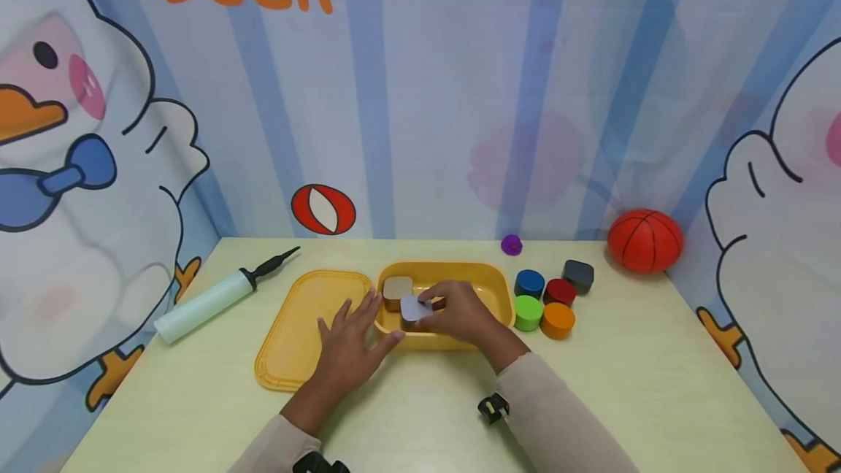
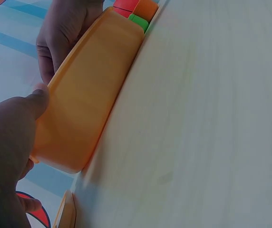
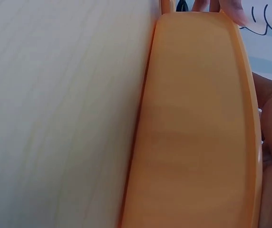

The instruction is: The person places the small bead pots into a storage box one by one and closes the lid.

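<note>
A yellow rectangular container (image 1: 494, 285) stands on the table, its front wall (image 2: 91, 90) filling much of the left wrist view. My right hand (image 1: 465, 318) reaches over its front rim and pinches a pale lavender block (image 1: 414, 308) inside, towards the left end. Just behind that block sits a beige-topped block (image 1: 398, 287). My left hand (image 1: 351, 345) rests at the container's front left corner, fingers spread and thumb (image 2: 40, 99) against the rim. Left of the container lies a flat yellow lid (image 1: 289, 334), partly overlapped by the left hand.
Right of the container stand several coloured blocks: blue (image 1: 529, 283), red (image 1: 560, 291), dark grey (image 1: 578, 277), green (image 1: 528, 313) and orange (image 1: 558, 320). Behind are a small purple piece (image 1: 511, 244) and a red ball (image 1: 646, 241). A pale green pump (image 1: 206, 309) lies far left.
</note>
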`<act>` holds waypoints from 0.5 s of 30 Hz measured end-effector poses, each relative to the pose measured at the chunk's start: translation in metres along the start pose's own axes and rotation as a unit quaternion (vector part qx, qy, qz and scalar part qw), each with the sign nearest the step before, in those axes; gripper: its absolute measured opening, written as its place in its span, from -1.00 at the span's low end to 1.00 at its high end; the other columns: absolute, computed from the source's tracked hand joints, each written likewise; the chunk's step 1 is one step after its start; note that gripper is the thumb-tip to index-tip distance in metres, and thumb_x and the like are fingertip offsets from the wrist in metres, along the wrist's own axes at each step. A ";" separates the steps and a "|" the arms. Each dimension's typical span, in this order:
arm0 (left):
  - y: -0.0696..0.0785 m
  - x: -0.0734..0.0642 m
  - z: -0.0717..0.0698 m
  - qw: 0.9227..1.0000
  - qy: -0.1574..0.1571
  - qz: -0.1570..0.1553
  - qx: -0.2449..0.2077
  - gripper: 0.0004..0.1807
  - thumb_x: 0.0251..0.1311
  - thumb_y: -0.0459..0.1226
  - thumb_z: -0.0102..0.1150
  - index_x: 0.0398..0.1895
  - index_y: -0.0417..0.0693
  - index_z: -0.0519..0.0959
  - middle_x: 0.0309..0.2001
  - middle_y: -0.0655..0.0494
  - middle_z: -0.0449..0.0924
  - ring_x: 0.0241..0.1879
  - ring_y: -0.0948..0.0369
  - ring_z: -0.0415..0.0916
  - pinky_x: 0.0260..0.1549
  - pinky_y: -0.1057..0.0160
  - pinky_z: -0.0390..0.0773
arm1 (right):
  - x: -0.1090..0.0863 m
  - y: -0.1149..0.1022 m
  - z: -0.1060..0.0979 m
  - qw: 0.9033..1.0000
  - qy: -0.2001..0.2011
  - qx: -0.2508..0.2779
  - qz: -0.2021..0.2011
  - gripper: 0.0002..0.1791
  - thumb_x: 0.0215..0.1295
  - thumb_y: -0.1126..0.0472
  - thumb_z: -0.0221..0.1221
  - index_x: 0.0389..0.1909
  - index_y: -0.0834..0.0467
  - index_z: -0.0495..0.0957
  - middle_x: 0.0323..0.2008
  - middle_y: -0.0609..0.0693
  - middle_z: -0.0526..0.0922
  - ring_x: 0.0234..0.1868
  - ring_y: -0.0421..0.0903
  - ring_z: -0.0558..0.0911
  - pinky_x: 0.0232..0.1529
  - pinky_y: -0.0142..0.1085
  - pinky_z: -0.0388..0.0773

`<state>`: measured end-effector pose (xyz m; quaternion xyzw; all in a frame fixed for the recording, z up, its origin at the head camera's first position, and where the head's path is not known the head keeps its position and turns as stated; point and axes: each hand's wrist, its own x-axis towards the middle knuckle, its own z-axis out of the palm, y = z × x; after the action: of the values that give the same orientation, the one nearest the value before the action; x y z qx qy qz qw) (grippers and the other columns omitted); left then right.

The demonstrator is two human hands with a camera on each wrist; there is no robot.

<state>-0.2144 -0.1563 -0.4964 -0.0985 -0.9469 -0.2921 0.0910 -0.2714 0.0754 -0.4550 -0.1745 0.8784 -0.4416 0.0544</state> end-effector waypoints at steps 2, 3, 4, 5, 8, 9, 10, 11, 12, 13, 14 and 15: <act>0.000 0.000 0.000 1.000 0.001 0.000 0.000 -0.06 0.45 0.29 0.23 0.73 0.05 0.29 0.74 0.10 0.18 0.71 -0.36 0.07 0.42 -0.82 -0.25 | 0.001 0.000 0.001 1.000 -0.005 -0.002 -0.006 -0.53 0.19 0.24 0.62 0.13 0.23 0.81 0.23 0.16 0.77 0.07 0.19 0.85 0.03 -0.08 0.85; -0.001 0.000 0.001 1.000 0.001 0.001 0.001 -0.06 0.45 0.30 0.23 0.73 0.05 0.28 0.74 0.10 0.18 0.71 -0.36 0.08 0.42 -0.82 -0.25 | 0.002 0.000 0.002 1.000 -0.008 -0.002 -0.010 -0.53 0.19 0.25 0.61 0.13 0.25 0.80 0.23 0.18 0.77 0.06 0.19 0.86 0.03 -0.08 0.85; -0.001 0.001 0.001 1.000 0.002 0.001 0.002 -0.06 0.45 0.30 0.23 0.73 0.05 0.28 0.74 0.10 0.18 0.71 -0.36 0.08 0.42 -0.82 -0.25 | 0.002 0.001 0.002 1.000 -0.012 -0.004 -0.016 -0.54 0.20 0.27 0.61 0.13 0.27 0.80 0.22 0.20 0.78 0.05 0.19 0.86 0.03 -0.08 0.84; 0.000 0.001 0.001 1.000 0.003 0.001 0.002 -0.06 0.45 0.30 0.23 0.73 0.05 0.29 0.74 0.10 0.18 0.71 -0.36 0.08 0.42 -0.82 -0.25 | 0.003 0.001 0.003 1.000 -0.016 -0.006 -0.019 -0.54 0.20 0.28 0.60 0.12 0.28 0.79 0.21 0.21 0.78 0.06 0.19 0.86 0.04 -0.07 0.84; 0.000 0.000 0.001 1.000 0.003 0.000 0.000 -0.05 0.44 0.29 0.24 0.72 0.04 0.29 0.74 0.09 0.19 0.71 -0.36 0.08 0.42 -0.82 -0.25 | 0.003 0.000 0.004 0.999 -0.026 -0.011 -0.027 -0.55 0.20 0.32 0.59 0.12 0.31 0.78 0.19 0.24 0.79 0.06 0.19 0.86 0.05 -0.06 0.84; 0.001 0.000 0.001 1.000 0.003 0.000 -0.001 -0.06 0.44 0.29 0.24 0.72 0.04 0.29 0.74 0.09 0.19 0.71 -0.36 0.08 0.42 -0.82 -0.25 | 0.004 -0.001 0.004 0.999 -0.027 -0.013 -0.028 -0.55 0.20 0.33 0.59 0.11 0.32 0.78 0.18 0.23 0.79 0.05 0.18 0.86 0.05 -0.06 0.84; 0.001 0.000 0.001 1.000 0.002 0.000 -0.003 -0.06 0.44 0.29 0.25 0.72 0.04 0.29 0.74 0.09 0.19 0.71 -0.36 0.08 0.42 -0.82 -0.25 | 0.004 -0.001 0.004 0.999 -0.029 -0.017 -0.029 -0.55 0.20 0.32 0.60 0.11 0.31 0.78 0.17 0.22 0.80 0.04 0.17 0.86 0.06 -0.07 0.84; 0.001 0.000 0.000 1.000 0.003 0.000 -0.003 -0.06 0.44 0.29 0.25 0.72 0.03 0.29 0.74 0.09 0.19 0.71 -0.36 0.09 0.42 -0.82 -0.24 | 0.004 -0.002 0.004 0.999 -0.029 -0.021 -0.030 -0.56 0.20 0.32 0.60 0.11 0.30 0.78 0.15 0.21 0.80 0.02 0.14 0.86 0.05 -0.08 0.84; 0.001 -0.001 0.000 1.000 0.003 0.000 -0.003 -0.06 0.44 0.28 0.25 0.72 0.03 0.29 0.74 0.09 0.20 0.71 -0.36 0.09 0.42 -0.82 -0.24 | 0.004 -0.003 0.004 0.999 -0.030 -0.027 -0.033 -0.56 0.20 0.31 0.60 0.10 0.29 0.79 0.14 0.20 0.81 -0.01 0.11 0.86 0.03 -0.10 0.84; 0.002 -0.001 0.000 1.000 0.004 0.000 -0.003 -0.06 0.44 0.28 0.25 0.72 0.03 0.30 0.74 0.09 0.20 0.71 -0.36 0.09 0.42 -0.83 -0.24 | 0.005 -0.003 0.004 0.998 -0.030 -0.034 -0.036 -0.56 0.19 0.30 0.61 0.10 0.28 0.79 0.13 0.18 0.82 -0.06 0.07 0.86 0.00 -0.13 0.84; 0.002 -0.001 0.000 1.000 0.005 0.000 -0.003 -0.06 0.44 0.28 0.25 0.72 0.03 0.30 0.74 0.09 0.20 0.71 -0.36 0.09 0.42 -0.83 -0.23 | 0.005 -0.004 0.004 0.998 -0.031 -0.039 -0.039 -0.56 0.19 0.29 0.61 0.09 0.27 0.79 0.11 0.17 0.82 -0.12 0.02 0.84 -0.04 -0.16 0.84; 0.002 -0.001 0.000 1.000 0.005 -0.001 -0.002 -0.06 0.44 0.28 0.25 0.71 0.03 0.30 0.73 0.09 0.21 0.70 -0.36 0.10 0.42 -0.83 -0.23 | 0.005 -0.004 0.004 0.998 -0.031 -0.046 -0.042 -0.56 0.19 0.28 0.61 0.09 0.26 0.80 0.10 0.16 0.83 -0.17 -0.02 0.82 -0.09 -0.19 0.83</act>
<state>-0.2132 -0.1550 -0.4956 -0.0966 -0.9458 -0.2949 0.0952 -0.2742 0.0677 -0.4539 -0.2273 0.8874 -0.3972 0.0553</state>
